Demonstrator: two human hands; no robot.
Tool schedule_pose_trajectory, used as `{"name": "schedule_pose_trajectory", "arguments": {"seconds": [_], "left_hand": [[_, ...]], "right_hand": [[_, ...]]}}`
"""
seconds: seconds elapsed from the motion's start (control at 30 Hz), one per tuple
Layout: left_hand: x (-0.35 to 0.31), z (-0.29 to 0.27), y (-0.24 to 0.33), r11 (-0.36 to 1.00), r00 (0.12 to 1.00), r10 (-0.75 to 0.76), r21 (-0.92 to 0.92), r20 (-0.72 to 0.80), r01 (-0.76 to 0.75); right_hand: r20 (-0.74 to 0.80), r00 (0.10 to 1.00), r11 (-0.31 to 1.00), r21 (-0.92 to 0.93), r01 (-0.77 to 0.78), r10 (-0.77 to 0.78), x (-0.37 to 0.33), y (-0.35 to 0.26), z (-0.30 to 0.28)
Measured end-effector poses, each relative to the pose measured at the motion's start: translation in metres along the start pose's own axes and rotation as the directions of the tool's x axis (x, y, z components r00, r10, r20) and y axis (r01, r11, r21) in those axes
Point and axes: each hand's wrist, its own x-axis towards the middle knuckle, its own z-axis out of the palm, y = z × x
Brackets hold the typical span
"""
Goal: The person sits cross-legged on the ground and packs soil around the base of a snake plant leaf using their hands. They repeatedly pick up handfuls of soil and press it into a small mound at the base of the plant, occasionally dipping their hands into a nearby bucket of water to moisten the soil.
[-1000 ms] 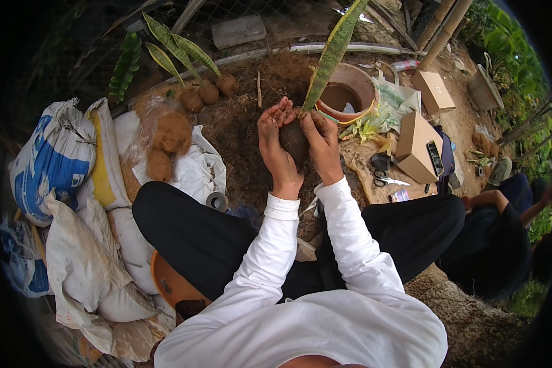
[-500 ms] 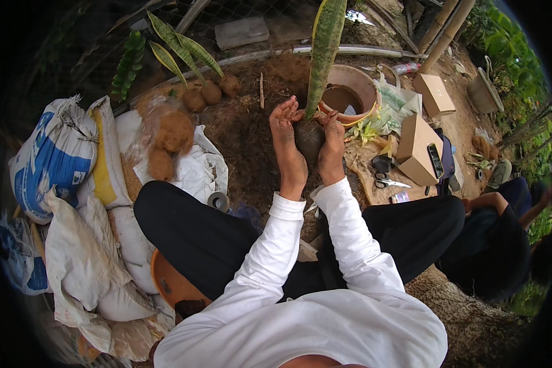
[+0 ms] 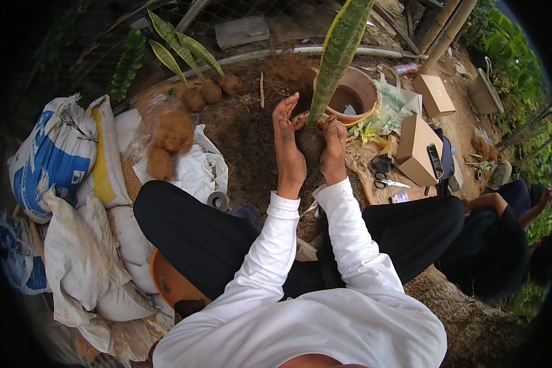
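My left hand (image 3: 289,149) and my right hand (image 3: 333,149) cup the two sides of a dark round soil ball (image 3: 313,146). Out of its top rises a long snake plant leaf (image 3: 337,58), mottled green with yellow edges and leaning to the right. Mud coats my fingers, which curve around the ball near the leaf's base. The ball's far side is hidden by my hands. Beyond them stands a round tub (image 3: 369,86) with muddy brown water. To the far left, more snake plant leaves (image 3: 176,43) rise from several brown balls (image 3: 211,92).
Stuffed sacks (image 3: 55,159) crowd the left side, near coir-like brown clumps (image 3: 172,132) on white plastic. On the right lie cardboard boxes (image 3: 418,144), a phone (image 3: 435,161) and scissors (image 3: 391,183). Another person (image 3: 487,245) sits at the right. An orange basin (image 3: 172,279) is by my left leg.
The snake plant leaf has tipped further to the right, with its soil ball turning between my palms. My left hand has shifted very slightly.
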Motion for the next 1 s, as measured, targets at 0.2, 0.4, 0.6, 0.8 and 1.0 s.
{"name": "schedule_pose_trajectory", "arguments": {"seconds": [0.2,0.4,0.6,0.8,1.0], "left_hand": [[-0.003,-0.001,-0.002,0.979,0.992,-0.126,-0.164,-0.032,0.119],[-0.008,-0.013,-0.015,0.950,0.971,-0.223,-0.245,-0.086,0.196],[-0.006,-0.006,-0.014,0.962,0.975,-0.171,-0.237,-0.142,0.134],[-0.005,-0.006,-0.011,0.992,0.985,-0.102,-0.083,-0.135,0.092],[-0.005,-0.003,-0.013,0.986,0.970,-0.141,-0.114,-0.200,0.120]], "right_hand": [[0.113,0.982,0.979,-0.123,0.164,-0.151,0.009,-0.005,0.007],[0.214,0.959,0.961,-0.167,0.222,-0.185,0.018,-0.005,0.005],[0.293,0.955,0.903,-0.393,0.173,-0.056,0.014,0.005,0.006],[0.317,0.948,0.851,-0.497,0.170,-0.004,0.020,-0.012,0.005],[0.191,0.971,0.816,-0.531,0.228,-0.147,0.022,-0.023,0.011]]}}
